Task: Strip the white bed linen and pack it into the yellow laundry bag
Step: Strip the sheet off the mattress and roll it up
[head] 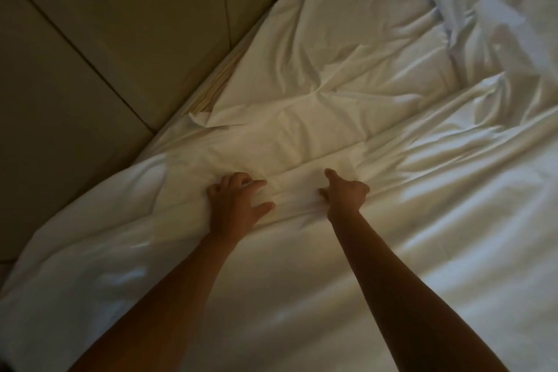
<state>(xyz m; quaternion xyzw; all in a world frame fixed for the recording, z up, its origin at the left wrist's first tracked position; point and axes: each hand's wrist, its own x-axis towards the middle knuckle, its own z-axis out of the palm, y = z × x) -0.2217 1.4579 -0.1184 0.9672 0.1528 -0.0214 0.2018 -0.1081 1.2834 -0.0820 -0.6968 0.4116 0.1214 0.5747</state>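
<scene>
A padded beige headboard (pixel 90 48) with dark seams fills the left side, meeting the bed along a diagonal edge. Beside it, the crumpled white cotton bed linen (pixel 347 75) covers the bed from the near corner to the far right, where it bunches into deeper folds. A person's bare left hand (pixel 238 199) presses down on a ridge of the linen, fingers curled into the cloth and gathering it. Just to the right, the right hand (pixel 344 193) pinches the same ridge, forefinger extended, the other fingers clamped on fabric.
</scene>
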